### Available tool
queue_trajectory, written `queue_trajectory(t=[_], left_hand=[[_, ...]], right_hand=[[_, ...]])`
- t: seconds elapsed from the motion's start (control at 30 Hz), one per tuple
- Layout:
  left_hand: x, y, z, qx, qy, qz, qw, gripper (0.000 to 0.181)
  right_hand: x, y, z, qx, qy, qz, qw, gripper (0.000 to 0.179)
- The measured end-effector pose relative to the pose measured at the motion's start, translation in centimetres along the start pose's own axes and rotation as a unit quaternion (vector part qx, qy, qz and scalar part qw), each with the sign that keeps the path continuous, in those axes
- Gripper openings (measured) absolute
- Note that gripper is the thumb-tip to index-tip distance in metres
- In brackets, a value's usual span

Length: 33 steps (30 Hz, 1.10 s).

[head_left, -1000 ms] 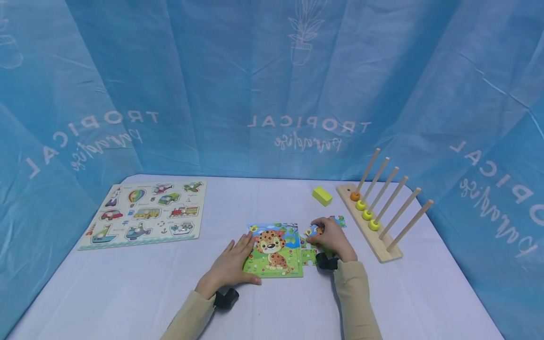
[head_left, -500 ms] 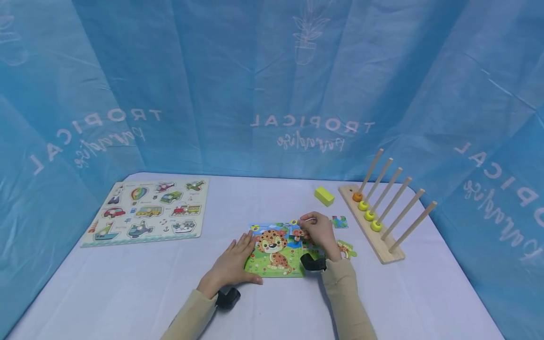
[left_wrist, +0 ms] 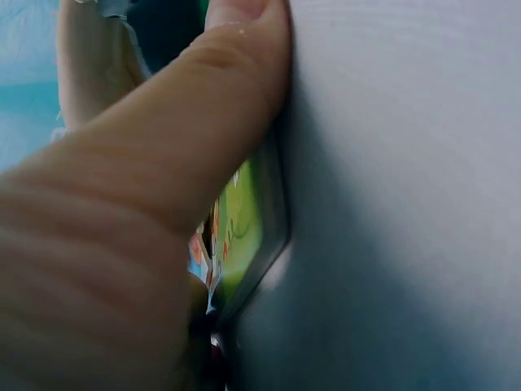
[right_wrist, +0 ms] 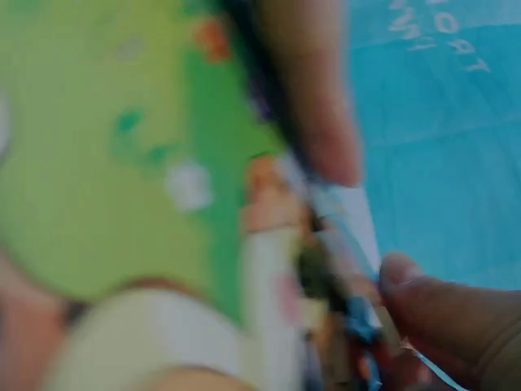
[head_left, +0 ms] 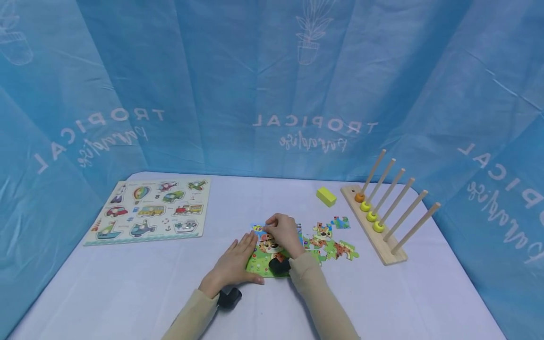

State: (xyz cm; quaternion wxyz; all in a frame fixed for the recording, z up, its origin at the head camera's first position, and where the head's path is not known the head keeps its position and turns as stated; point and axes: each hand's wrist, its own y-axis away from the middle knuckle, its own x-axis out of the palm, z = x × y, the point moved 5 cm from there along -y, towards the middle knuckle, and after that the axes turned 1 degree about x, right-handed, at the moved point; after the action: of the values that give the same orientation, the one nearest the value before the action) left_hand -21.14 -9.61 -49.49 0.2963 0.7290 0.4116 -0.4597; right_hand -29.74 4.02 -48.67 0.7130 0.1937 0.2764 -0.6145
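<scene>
My left hand (head_left: 233, 262) lies along the left edge of a square jigsaw board (head_left: 257, 265) printed with a leopard cub on grass. Its fingers are straight, and in the left wrist view the thumb (left_wrist: 195, 106) rests beside the board's green corner (left_wrist: 242, 236). Over the board's upper left, my right hand (head_left: 284, 233) pinches a blue jigsaw piece (head_left: 258, 230) with a yellow flower, tilted above the picture. The right wrist view is blurred; finger and thumb (right_wrist: 440, 314) meet at the piece there. The right hand and wrist hide much of the cub.
Loose jigsaw pieces (head_left: 346, 250) lie right of the board, with a blue-green piece (head_left: 341, 223) behind them. Farther right stands a wooden peg rack (head_left: 393, 257) with beads. A yellow block (head_left: 326, 197) is at the back, and a vehicle puzzle board (head_left: 159, 224) at the left.
My right hand has picked a jigsaw piece from the loose pile and carried it left, across to the board's upper left. The left hand has stayed at the board's edge.
</scene>
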Motion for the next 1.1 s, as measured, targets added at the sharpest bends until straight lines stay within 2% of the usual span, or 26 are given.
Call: queue_trajectory(t=[0.1, 0.2, 0.33, 0.5, 0.73, 0.87, 0.93, 1.0, 1.07, 1.1], left_hand=[[0.0, 0.0, 0.0, 0.004, -0.007, -0.002, 1.0000, 0.113], [-0.1, 0.0, -0.1, 0.010, -0.016, -0.008, 0.9998, 0.112], [-0.4, 0.0, -0.5, 0.023, -0.038, -0.023, 0.9988, 0.109], [-0.6, 0.0, -1.1, 0.043, -0.044, -0.035, 0.9975, 0.104], [-0.3, 0.0, -1.1, 0.042, -0.036, -0.012, 0.9984, 0.096], [-0.4, 0.0, -1.0, 0.037, -0.036, -0.008, 0.9986, 0.095], [-0.4, 0.0, -0.9, 0.035, -0.030, -0.008, 0.9989, 0.095], [-0.4, 0.1, -0.9, 0.033, -0.025, -0.007, 0.9991, 0.095], [-0.2, 0.1, -0.8, 0.026, -0.018, -0.006, 0.9995, 0.097], [-0.2, 0.1, -0.7, 0.020, -0.015, -0.006, 0.9997, 0.098]], right_hand=[[0.2, 0.1, 0.4, -0.010, 0.048, -0.029, 0.9983, 0.012], [0.3, 0.0, 0.8, -0.014, 0.076, -0.040, 0.9962, 0.016], [0.6, -0.1, 0.7, -0.002, 0.075, -0.036, 0.9965, 0.014], [0.9, 0.0, 0.4, 0.018, 0.063, -0.037, 0.9972, 0.013], [1.1, 0.1, 0.3, 0.020, 0.076, -0.056, 0.9953, 0.016], [1.2, -0.1, 0.3, 0.014, 0.079, -0.058, 0.9951, 0.017], [1.2, -0.1, 0.2, 0.003, 0.067, -0.054, 0.9963, 0.015], [0.9, -0.1, -0.2, -0.003, 0.028, -0.045, 0.9986, 0.014], [0.3, 0.0, -1.0, -0.001, -0.051, -0.023, 0.9985, 0.015], [-0.2, 0.1, -1.5, -0.001, -0.094, -0.014, 0.9955, 0.018]])
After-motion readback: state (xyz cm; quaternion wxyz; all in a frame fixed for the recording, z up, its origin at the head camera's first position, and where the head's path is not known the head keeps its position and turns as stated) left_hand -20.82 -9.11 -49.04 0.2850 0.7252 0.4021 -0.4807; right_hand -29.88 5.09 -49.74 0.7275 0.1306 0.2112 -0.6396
